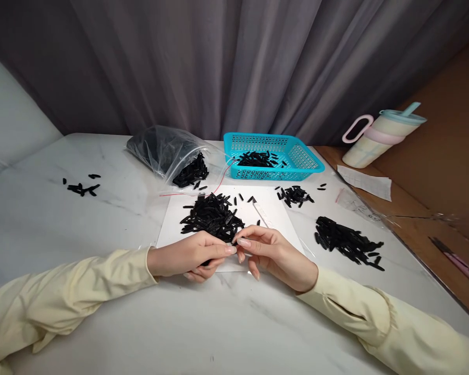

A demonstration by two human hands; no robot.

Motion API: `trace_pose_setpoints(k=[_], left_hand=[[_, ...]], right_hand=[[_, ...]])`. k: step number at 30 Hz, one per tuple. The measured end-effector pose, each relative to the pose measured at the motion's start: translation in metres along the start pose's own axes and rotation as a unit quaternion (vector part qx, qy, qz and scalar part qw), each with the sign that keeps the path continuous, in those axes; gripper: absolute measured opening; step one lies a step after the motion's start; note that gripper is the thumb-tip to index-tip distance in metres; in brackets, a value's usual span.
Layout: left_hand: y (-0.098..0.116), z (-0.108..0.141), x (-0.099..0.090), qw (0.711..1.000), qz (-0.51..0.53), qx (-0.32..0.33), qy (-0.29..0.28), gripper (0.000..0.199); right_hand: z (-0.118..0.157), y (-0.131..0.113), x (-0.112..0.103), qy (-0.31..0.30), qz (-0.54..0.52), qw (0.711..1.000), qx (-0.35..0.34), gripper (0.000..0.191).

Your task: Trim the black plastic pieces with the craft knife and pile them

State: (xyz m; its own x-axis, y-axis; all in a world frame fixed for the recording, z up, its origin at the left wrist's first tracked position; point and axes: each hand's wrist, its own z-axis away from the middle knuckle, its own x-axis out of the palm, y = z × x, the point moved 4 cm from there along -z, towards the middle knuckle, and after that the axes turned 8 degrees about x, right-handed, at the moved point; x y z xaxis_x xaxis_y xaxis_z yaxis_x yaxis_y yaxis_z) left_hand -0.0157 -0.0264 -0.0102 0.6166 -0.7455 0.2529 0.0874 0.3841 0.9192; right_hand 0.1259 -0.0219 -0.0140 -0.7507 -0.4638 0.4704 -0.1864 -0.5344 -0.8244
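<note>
My left hand (201,254) is closed, its thumb and forefinger pressed together, and some black shows beneath its curled fingers. Meeting it fingertip to fingertip, my right hand (271,251) pinches a small black elongated piece (234,242), mostly hidden by the fingers. Just beyond both hands, a heap of slim black pieces (211,214) lies on a white sheet (172,221). A pale flat strip with a dark pointed end (262,212), perhaps a craft knife, rests to the right of the heap.
Behind the heap are an open zip bag (152,151) spilling black pieces and a blue basket (273,173) holding more. Other piles lie right (346,240), back right (295,196) and left (82,189). A handled tumbler (383,138), paper slip (365,182) and tweezers (459,263) are far right.
</note>
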Motion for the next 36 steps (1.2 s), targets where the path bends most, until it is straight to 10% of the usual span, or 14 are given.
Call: trace_pose_setpoints(k=[36], left_hand=[[0.0049, -0.0011, -0.0002, 1.0, 0.004, 0.014, 0.011, 0.026]], right_hand=[[-0.0039, 0.0016, -0.0009, -0.05, 0.023, 0.997, 0.055, 0.018]])
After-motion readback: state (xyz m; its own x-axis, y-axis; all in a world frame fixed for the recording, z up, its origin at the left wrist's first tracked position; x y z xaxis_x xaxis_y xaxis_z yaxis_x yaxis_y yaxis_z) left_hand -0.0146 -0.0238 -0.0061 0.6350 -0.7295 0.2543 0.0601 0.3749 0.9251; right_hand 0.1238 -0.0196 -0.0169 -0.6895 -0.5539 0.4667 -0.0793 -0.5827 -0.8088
